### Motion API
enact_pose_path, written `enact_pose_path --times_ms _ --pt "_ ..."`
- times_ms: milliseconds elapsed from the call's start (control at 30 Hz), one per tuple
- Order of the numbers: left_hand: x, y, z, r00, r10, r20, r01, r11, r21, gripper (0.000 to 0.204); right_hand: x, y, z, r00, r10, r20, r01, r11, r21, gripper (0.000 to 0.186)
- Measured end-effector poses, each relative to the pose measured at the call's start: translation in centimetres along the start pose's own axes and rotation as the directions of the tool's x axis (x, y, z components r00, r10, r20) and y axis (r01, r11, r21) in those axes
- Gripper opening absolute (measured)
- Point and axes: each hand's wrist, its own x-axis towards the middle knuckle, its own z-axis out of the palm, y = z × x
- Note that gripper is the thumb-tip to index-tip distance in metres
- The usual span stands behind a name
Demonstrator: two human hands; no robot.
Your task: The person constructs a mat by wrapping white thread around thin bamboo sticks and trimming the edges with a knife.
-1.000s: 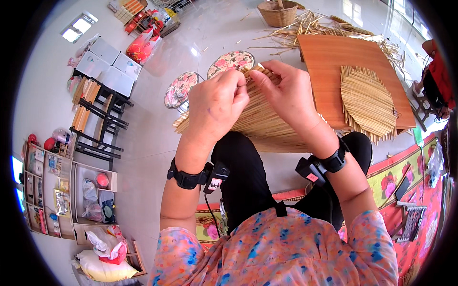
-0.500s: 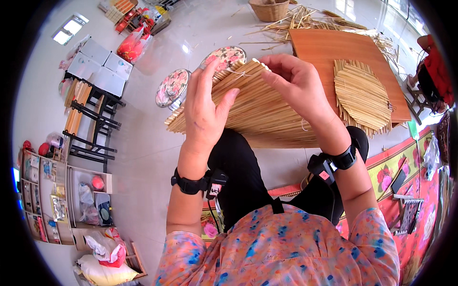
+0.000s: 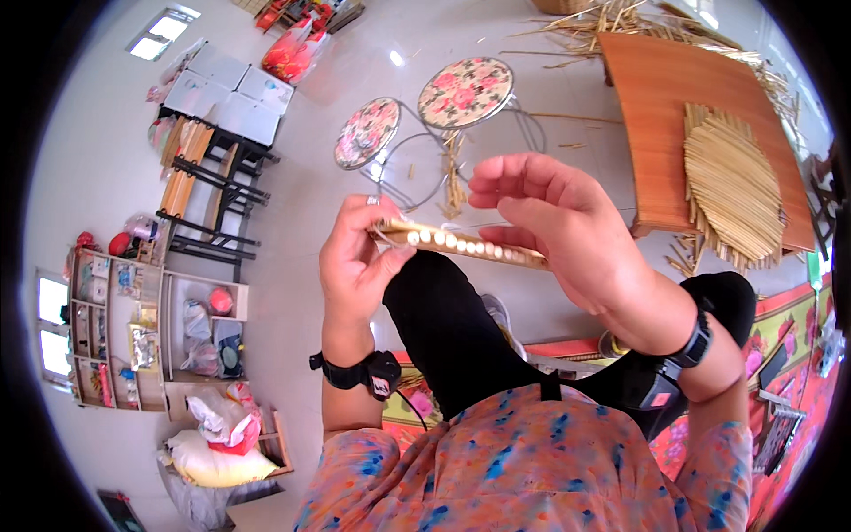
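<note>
A mat of straw stalks (image 3: 479, 248) is held up in front of my knees, tilted so that its row of pale cut ends faces me. Its broad side is mostly hidden. My left hand (image 3: 355, 262) grips the left end, thumb on the near side and fingers behind; a bit of thin thread shows there. My right hand (image 3: 572, 226) is open at the right end, thumb and fingers apart and loosely curved, the lower fingers close to the upper edge. Whether they touch it I cannot tell. A second, rounded straw mat (image 3: 734, 186) lies on the low wooden table (image 3: 651, 106).
Two round flowered stools (image 3: 465, 93) stand ahead. Loose straw (image 3: 620, 22) litters the floor by the table. Shelves (image 3: 124, 328) and a stack of black-legged furniture (image 3: 217, 191) line the left side. A red flowered cloth (image 3: 567, 332) lies around my feet.
The mat has swung from showing its broad face to edge-on, and lower. My right hand has come off its top corner and spread. The view has shifted, uncovering the stools.
</note>
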Motion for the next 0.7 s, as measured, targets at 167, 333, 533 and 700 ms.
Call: enact_pose_path --times_ms 167,333,533,700 --pt "-1.8 1.4 -0.4 1.0 -0.009 0.013 0.008 0.999 0.041 0.034 1.4 1.5 -1.0 0.962 -0.067 0.265 0.209 0.805 -0.555 0.023" --pt "-3.1 1.8 -0.6 1.0 -0.005 -0.021 0.007 0.996 0.09 0.025 2.5 0.6 -0.7 0.874 0.21 0.439 0.1 0.806 -0.584 0.019" --pt "-3.0 2.0 0.0 0.998 -0.044 -0.041 0.044 0.999 0.014 0.027 4.1 0.7 -0.1 0.874 0.196 0.444 0.119 0.8 -0.588 0.023" --pt "-1.6 2.4 0.3 0.975 -0.22 -0.006 0.218 0.97 -0.112 0.032 5.9 0.8 -0.1 0.841 0.328 0.431 -0.076 0.859 -0.506 0.024"
